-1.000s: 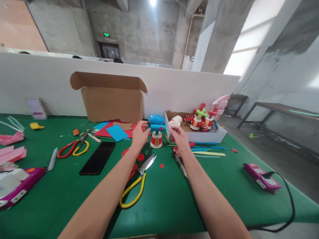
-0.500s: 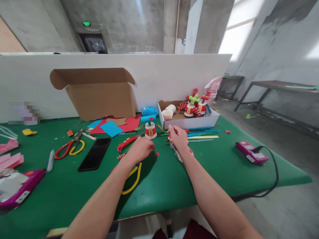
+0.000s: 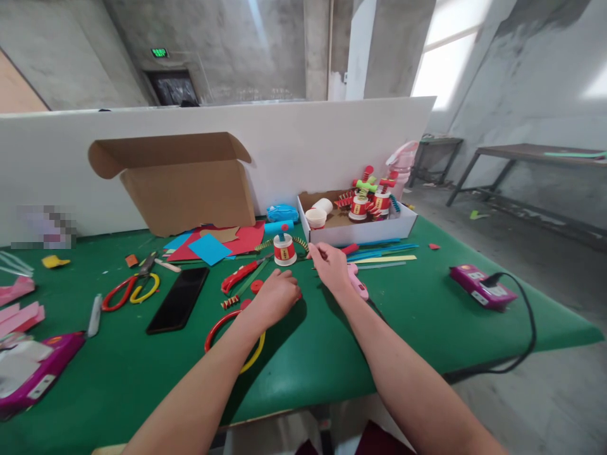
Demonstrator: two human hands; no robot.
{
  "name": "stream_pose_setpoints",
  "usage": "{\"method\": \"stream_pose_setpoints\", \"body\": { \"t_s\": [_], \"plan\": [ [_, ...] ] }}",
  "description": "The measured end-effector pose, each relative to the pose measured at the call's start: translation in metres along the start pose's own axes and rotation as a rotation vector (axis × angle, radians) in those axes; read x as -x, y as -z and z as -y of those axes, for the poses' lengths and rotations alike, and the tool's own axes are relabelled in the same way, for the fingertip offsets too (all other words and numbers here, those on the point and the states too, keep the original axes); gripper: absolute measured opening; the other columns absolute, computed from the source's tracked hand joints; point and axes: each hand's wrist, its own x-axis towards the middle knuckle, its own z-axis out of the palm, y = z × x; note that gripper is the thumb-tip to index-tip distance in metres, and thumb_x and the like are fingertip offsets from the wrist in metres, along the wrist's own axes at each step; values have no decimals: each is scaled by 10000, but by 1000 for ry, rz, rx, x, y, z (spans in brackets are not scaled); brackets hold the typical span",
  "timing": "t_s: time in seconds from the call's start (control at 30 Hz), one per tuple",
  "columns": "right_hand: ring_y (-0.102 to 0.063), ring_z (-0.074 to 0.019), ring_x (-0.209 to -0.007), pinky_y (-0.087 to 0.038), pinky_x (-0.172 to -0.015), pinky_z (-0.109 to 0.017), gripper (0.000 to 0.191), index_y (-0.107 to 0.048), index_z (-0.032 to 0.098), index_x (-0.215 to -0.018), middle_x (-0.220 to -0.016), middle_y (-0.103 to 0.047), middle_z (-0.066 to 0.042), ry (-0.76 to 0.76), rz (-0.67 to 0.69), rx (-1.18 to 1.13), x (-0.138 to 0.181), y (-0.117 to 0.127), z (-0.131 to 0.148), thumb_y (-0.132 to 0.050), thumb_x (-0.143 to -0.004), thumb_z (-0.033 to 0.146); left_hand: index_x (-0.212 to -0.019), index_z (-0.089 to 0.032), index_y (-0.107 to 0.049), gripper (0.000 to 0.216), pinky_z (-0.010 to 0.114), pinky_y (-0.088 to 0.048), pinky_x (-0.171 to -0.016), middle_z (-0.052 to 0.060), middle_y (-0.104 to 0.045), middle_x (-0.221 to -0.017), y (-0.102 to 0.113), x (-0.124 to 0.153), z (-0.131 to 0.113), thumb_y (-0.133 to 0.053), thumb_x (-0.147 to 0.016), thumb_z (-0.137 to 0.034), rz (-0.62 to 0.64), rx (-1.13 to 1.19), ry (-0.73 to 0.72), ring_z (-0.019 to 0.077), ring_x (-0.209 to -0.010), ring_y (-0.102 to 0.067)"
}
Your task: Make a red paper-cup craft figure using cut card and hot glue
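My left hand (image 3: 277,294) is closed above the green table, with a small red paper disc (image 3: 299,296) showing at its fingertips. My right hand (image 3: 328,264) has its fingers pinched together, just right of the decorated paper cup (image 3: 284,253). Whether it holds anything is hidden. The cup stands upside down, with a red band, a blue upright piece and folded paper-spring arms on both sides. Partly behind my right wrist lies a pink glue gun (image 3: 358,282). Red and yellow scissors handles (image 3: 215,332) are partly covered by my left forearm.
Red-handled pliers (image 3: 239,276), a phone (image 3: 177,300) and scissors (image 3: 128,292) lie left. Coloured paper (image 3: 211,249) is behind. A white box (image 3: 365,235) at the back holds cups and finished figures. Paper strips (image 3: 386,253) and a purple power strip (image 3: 481,287) are right.
My left hand has come right and nearer to me, onto the red disc that lay on the table. The right hand has shifted left toward the cup. The view has moved slightly.
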Motion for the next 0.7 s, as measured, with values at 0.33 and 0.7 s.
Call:
{"method": "stream_pose_setpoints", "body": {
  "t_s": [0.33, 0.7],
  "plan": [
    [-424, -115, -526, -304, -509, -229, 373, -532, 193, -600, -506, -483, 16, -7, 15, 4, 1, -3, -2, -406, -851, 439, -758, -173, -687, 153, 296, -392, -703, 75, -648, -754, -7, 2, 9, -542, -806, -179, -39, 147, 36, 199, -809, -565],
    [-471, -127, -550, -324, -550, -240, 341, -530, 198, -588, -510, -504, 17, -38, 25, -30, -1, -3, -5, -438, -838, 411, -679, -169, -673, 129, 298, -432, -656, 56, -644, -673, -5, -1, 10, -571, -714, -98, -174, 483, 150, 197, -695, -585]
  ]
}}
